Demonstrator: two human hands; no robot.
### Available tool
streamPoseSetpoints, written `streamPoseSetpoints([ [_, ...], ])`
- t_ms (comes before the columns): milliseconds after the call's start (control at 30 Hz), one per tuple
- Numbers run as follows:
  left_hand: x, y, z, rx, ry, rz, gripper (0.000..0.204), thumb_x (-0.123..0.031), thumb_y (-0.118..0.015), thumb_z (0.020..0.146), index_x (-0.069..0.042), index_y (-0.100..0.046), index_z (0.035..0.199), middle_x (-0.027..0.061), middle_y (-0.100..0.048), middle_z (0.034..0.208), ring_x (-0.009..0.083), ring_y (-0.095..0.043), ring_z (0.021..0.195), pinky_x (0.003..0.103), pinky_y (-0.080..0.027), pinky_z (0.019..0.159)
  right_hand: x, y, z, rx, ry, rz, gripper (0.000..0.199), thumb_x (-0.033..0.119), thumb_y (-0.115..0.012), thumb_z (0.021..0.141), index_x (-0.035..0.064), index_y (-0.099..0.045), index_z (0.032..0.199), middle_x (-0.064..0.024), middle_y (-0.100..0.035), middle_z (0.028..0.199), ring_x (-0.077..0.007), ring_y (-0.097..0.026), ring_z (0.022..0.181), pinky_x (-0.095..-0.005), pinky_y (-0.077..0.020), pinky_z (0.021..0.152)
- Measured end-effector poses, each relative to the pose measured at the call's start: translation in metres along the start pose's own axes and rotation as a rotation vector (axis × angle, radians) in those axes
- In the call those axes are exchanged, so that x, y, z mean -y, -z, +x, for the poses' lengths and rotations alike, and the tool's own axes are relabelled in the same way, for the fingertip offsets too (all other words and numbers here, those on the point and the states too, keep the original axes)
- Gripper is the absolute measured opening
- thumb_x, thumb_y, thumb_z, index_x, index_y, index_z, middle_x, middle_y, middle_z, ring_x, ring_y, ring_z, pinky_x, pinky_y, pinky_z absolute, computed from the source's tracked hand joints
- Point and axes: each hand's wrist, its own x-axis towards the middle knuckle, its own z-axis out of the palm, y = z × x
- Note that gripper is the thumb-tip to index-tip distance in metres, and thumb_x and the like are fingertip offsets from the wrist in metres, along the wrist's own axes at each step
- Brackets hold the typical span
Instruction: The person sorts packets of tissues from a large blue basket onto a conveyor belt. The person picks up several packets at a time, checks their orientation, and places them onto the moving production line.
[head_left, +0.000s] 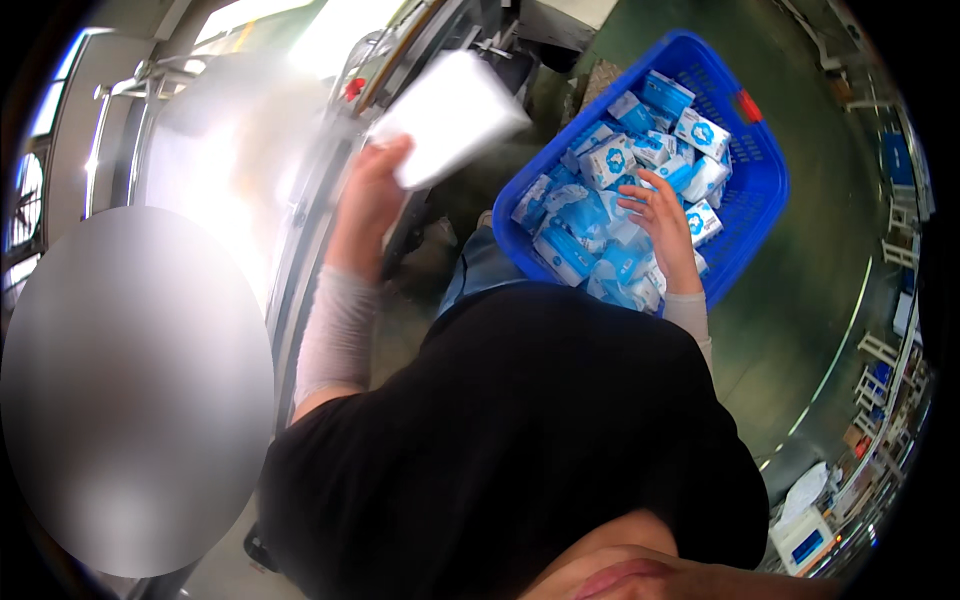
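taking the middle of the head view as the centre of the clock, a metal rail frame [140,110] stands at ten o'clock, and a grey blurred oval [137,390] fills the side from nine down to eight. the left hand [370,190], its forearm in a pale sleeve [338,325], is up at ten o'clock, fingers grasping a white blocky item [455,120] by its lower left corner; that item tilts just left of twelve o'clock, and blur hides its details. the black shirt [510,420] of the person spreads across six o'clock. between one and two o'clock sits a blue basket [762,175] with slotted walls, well filled with blue and white packs [607,160] lying at many angles, some in clear wrapping. over them at two o'clock is the right hand [662,222], released, its fingers loosely bent and spread; whether the fingertips touch a pack i cannot tell. a red tag [749,106] marks the far right rim. green floor [825,240] runs toward three o'clock, with white stools [878,348] beyond
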Motion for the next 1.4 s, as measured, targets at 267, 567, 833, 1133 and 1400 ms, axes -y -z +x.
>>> streamPoseSetpoints([
  [267, 0.012, 0.202, 0.02, -0.232, 0.066, 0.364, 0.039, -0.016, -0.049, 0.097, 0.003, -0.043, 0.13, 0.0172, -0.054, 0.126, 0.0292, -0.055, 0.114, 0.043, -0.043, 0.102, -0.12, 0.104, 0.047, -0.382, -0.15, -0.23, 0.045, 0.035, -0.061, 0.09, 0.0037, -0.054, 0.122, -0.0117, -0.065, 0.108, -0.0193, -0.062, 0.095, -0.0299, -0.0467, 0.08],
  [567, 0.026, 0.18, 0.004, -0.399, 0.641, 0.585, 0.032, -0.037, -0.057, 0.094, -0.007, -0.062, 0.085, -0.0037, -0.052, 0.062, 0.0084, -0.049, 0.05, 0.023, -0.039, 0.045, -0.226, 0.066, 0.156, -0.549, -0.479, 0.031, 0.062, 0.035, -0.075, 0.078, -0.0053, -0.053, 0.12, -0.014, -0.065, 0.104, -0.0215, -0.062, 0.089, -0.0316, -0.048, 0.075],
  [833, -0.036, 0.025, -0.035, -0.241, -0.133, 1.042, 0.019, -0.015, -0.06, 0.089, 0.001, -0.066, 0.099, 0.0084, -0.068, 0.082, 0.0191, -0.065, 0.078, 0.032, -0.05, 0.075, -0.203, 0.03, 0.168, -0.561, -0.289, 0.159, 0.053, 0.017, -0.082, 0.071, -0.0041, -0.053, 0.111, -0.0123, -0.064, 0.107, -0.0232, -0.063, 0.092, -0.0339, -0.0496, 0.079],
  [1133, 0.081, -0.139, 0.014, 0.656, -0.143, 0.729, 0.078, -0.019, -0.075, 0.08, -0.007, -0.03, 0.142, 0.0129, -0.058, 0.116, 0.0181, -0.059, 0.1, 0.028, -0.046, 0.087, 0.035, -0.014, -0.013, 0.137, 0.328, -0.634, 0.06, 0.018, -0.08, 0.067, 0.0042, -0.053, 0.119, -0.0114, -0.06, 0.113, -0.0256, -0.06, 0.104, -0.0342, -0.046, 0.089],
  [1400, 0.115, -0.174, -0.023, 0.535, 0.394, 0.095, 0.045, -0.035, -0.055, 0.096, 0.001, -0.052, 0.12, 0.0094, -0.06, 0.11, 0.015, -0.059, 0.095, 0.028, -0.047, 0.084, 0.06, -0.003, -0.086, -0.249, 0.359, -0.571, 0.053, 0.033, -0.073, 0.078, 0.0053, -0.052, 0.119, -0.0147, -0.064, 0.108, -0.0291, -0.064, 0.096, -0.0347, -0.0501, 0.079],
])
